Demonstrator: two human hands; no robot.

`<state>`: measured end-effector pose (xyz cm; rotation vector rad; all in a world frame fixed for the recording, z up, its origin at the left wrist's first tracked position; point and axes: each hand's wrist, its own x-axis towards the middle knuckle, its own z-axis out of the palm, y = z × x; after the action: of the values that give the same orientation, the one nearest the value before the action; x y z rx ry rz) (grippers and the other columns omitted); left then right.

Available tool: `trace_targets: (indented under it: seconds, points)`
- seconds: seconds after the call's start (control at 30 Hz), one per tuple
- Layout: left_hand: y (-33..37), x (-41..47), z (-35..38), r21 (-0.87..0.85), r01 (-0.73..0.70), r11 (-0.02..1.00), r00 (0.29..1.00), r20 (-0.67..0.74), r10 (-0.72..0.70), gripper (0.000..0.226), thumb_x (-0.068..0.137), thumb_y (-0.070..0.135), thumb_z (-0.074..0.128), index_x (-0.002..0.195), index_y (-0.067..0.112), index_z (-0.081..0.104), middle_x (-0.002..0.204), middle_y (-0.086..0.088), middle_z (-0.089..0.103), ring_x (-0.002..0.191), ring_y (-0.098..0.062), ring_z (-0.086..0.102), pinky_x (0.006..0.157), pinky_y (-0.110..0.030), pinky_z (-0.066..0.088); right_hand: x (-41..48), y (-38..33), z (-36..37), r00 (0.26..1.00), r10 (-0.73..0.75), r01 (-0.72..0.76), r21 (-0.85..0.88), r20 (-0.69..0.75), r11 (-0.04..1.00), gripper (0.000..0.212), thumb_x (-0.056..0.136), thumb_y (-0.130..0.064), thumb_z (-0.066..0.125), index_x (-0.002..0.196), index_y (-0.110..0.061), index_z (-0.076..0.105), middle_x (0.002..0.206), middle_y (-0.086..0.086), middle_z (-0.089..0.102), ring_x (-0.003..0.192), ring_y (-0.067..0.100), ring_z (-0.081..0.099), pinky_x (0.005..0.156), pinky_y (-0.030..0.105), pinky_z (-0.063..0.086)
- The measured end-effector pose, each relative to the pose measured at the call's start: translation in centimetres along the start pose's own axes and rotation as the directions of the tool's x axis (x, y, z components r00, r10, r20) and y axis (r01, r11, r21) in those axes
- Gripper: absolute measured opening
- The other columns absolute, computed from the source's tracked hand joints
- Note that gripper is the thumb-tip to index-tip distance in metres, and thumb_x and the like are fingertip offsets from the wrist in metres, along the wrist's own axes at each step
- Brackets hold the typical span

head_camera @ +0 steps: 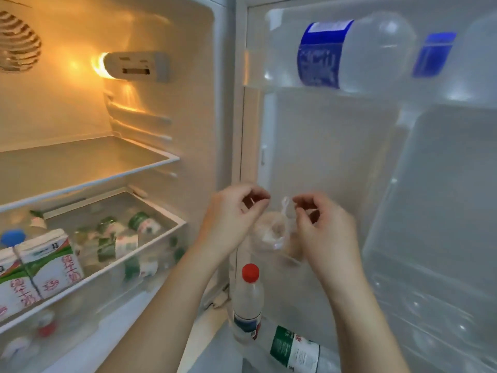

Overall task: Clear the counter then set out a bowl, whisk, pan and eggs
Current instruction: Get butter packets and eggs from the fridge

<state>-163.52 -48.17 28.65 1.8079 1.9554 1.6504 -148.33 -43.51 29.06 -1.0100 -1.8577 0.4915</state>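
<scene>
Right hand grip pinches the bag neck; left hand grip pinched, contents unclear. Film slipping could crack eggs.

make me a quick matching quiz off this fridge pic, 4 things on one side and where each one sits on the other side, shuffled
Things:
1. blue-label bottle
2. red-cap bottle
3. milk cartons
4. clear bag

Places:
A. between the left hand and the right hand
B. far left, inside the fridge
C. lying on its side on the top door shelf
D. upright, low in the door

Pairs: 1-C, 2-D, 3-B, 4-A
</scene>
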Motion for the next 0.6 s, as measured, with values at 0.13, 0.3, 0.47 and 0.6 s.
trace_targets:
  seconds: [0.13,0.3,0.47,0.6]
  points:
    - [-1.7,2.1,0.8,0.137,-0.14,0.981,0.948,0.304,0.093,0.01,0.087,0.031,0.064,0.095,0.033,0.069,0.086,0.018,0.059,0.08,0.001,0.055,0.075,-0.021,0.046,0.1,0.4,0.4,0.997,0.059,-0.049,-0.215,0.04,0.975,0.024,0.09,-0.016,0.058,0.111,-0.02,0.069,0.107,-0.003,0.068,0.093,0.017,0.063,0.084,0.032,0.05]
    - [-2.2,2.9,1.4,0.174,-0.248,0.953,0.888,0.434,0.152,0.009,0.085,0.035,0.062,0.092,0.034,0.067,0.085,0.012,0.049,0.079,-0.004,0.049,0.072,-0.027,0.043,0.2,0.6,1.2,0.982,0.134,-0.072,-0.393,0.131,0.917,0.016,0.089,-0.021,0.061,0.101,-0.023,0.071,0.089,-0.008,0.05,0.082,0.014,0.053,0.077,0.028,0.041]
    - [-2.5,3.0,1.7,0.149,-0.257,0.955,0.881,0.442,0.168,0.005,0.088,0.028,0.057,0.084,0.028,0.059,0.086,0.01,0.049,0.084,-0.011,0.052,0.075,-0.032,0.044,0.3,0.6,1.5,0.988,0.14,-0.103,-0.387,0.066,0.916,0.01,0.085,-0.012,0.059,0.081,-0.021,0.063,0.086,-0.005,0.054,0.076,0.013,0.05,0.072,0.029,0.04]
    - [-2.9,2.7,1.8,0.124,-0.247,0.961,0.902,0.391,0.182,0.009,0.093,0.03,0.046,0.086,0.027,0.051,0.091,0.009,0.049,0.078,-0.014,0.053,0.071,-0.036,0.046,0.0,0.4,1.3,0.995,0.094,-0.097,-0.315,-0.023,0.944,0.009,0.086,-0.009,0.055,0.083,-0.016,0.059,0.082,-0.004,0.06,0.073,0.012,0.053,0.068,0.027,0.039]
